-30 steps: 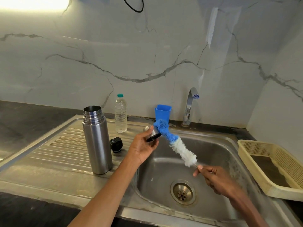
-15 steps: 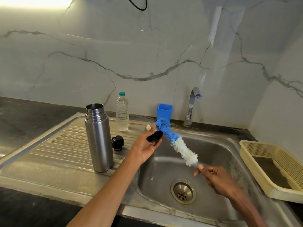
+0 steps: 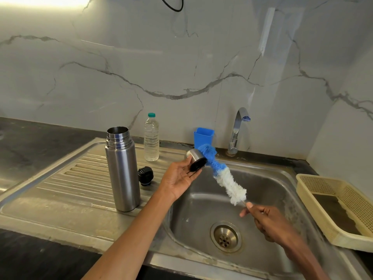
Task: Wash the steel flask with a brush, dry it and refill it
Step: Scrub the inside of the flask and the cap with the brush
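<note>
No readable text, brand, number or sign anywhere I look. The clear plastic water bottle with green cap (image 3: 151, 138), beyond my left hand (image 3: 180, 176), has no legible label. The tall brushed-steel flask (image 3: 122, 170) to the left of that hand is plain, no logo visible. The blue square plastic holder (image 3: 203, 136) past my fingers carries no print I can make out.
</note>
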